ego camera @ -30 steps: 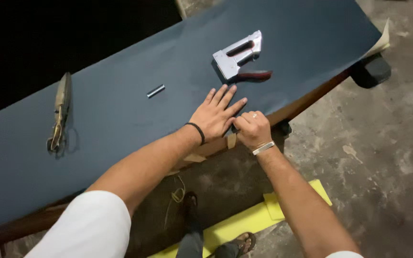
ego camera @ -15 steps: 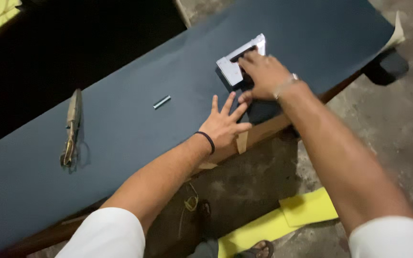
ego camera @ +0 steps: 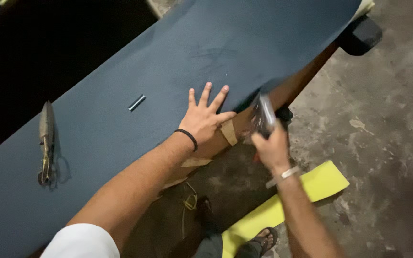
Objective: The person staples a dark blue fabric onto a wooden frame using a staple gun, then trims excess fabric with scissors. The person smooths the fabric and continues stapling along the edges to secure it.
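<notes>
The right hand point(ego camera: 269, 149), having lifted the staple gun point(ego camera: 265, 114) off the table point(ego camera: 120, 57), is gripping it at frame centre while the left hand point(ego camera: 205, 119) is pressing flat, fingers spread.

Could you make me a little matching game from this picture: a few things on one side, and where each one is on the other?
Things:
1. staple gun
2. left hand
3. scissors
4. strip of staples

Places:
A. lying at the far left of the dark sheet
B. pressed flat on the sheet near its edge
C. held in the right hand at the board's edge
D. lying loose on the sheet, between scissors and left hand

Pairs: 1-C, 2-B, 3-A, 4-D
</notes>
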